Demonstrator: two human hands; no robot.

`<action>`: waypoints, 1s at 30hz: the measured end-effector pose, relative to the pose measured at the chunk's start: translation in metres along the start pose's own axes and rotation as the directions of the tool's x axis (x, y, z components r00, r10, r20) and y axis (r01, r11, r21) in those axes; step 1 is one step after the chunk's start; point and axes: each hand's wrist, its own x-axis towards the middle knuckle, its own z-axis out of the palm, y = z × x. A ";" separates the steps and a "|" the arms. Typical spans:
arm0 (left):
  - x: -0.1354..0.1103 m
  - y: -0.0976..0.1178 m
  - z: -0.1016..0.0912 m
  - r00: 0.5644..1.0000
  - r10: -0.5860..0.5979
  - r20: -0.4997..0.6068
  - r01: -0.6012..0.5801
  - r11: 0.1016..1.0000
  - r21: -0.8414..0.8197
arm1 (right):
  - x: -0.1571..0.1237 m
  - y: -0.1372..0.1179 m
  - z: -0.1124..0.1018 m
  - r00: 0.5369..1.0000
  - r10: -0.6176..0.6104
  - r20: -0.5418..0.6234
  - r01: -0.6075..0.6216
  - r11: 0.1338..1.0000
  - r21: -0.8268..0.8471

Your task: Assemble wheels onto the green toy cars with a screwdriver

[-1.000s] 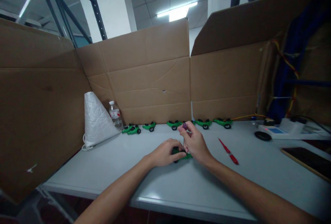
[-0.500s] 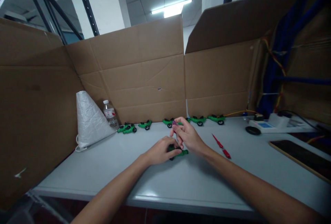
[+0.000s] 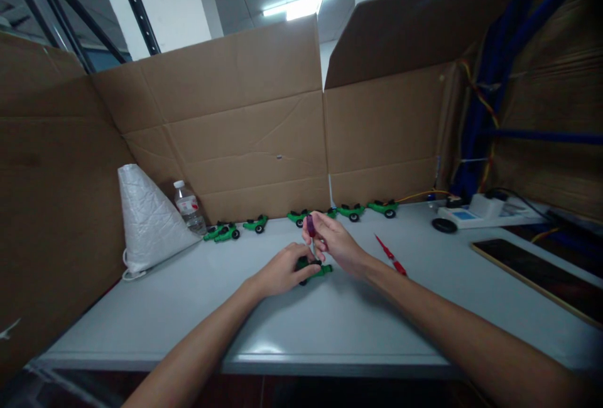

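A small green toy car with black wheels (image 3: 315, 269) lies on the grey table (image 3: 198, 314) in front of me. My left hand (image 3: 281, 270) is closed over its left end and pins it down. My right hand (image 3: 335, 241) pinches a small screwdriver with a purple handle (image 3: 310, 226), held upright with its tip down on the car. Behind my hands, several more green toy cars (image 3: 348, 211) stand in a row along the cardboard wall.
A red-handled screwdriver (image 3: 390, 256) lies just right of my hands. A white paper cone (image 3: 144, 220) and a water bottle (image 3: 187, 207) stand at the back left. A white device with cables (image 3: 464, 215) and a dark flat board (image 3: 541, 277) sit on the right. Cardboard walls (image 3: 254, 138) enclose the table.
My right hand has swung the purple-handled screwdriver upright over the car. My left hand has kept its grip. The whole scene has slid left and down in view as my head turned.
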 end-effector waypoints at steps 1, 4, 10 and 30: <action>0.000 0.000 0.000 1.000 0.000 -0.006 0.000 1.000 -0.005 | 0.000 0.000 0.000 1.000 0.008 0.001 -0.008 1.000 0.003; 0.000 0.002 0.000 1.000 -0.002 -0.010 0.001 1.000 -0.018 | 0.000 0.001 -0.001 1.000 0.000 0.004 0.001 1.000 -0.030; 0.000 0.001 -0.001 1.000 -0.014 -0.016 0.014 1.000 0.005 | 0.003 0.001 0.000 1.000 0.007 -0.013 -0.007 1.000 -0.023; 0.009 -0.011 -0.001 0.998 -0.044 -0.036 0.045 0.999 0.020 | 0.010 -0.011 -0.006 0.935 -0.354 -0.017 0.307 0.834 -0.458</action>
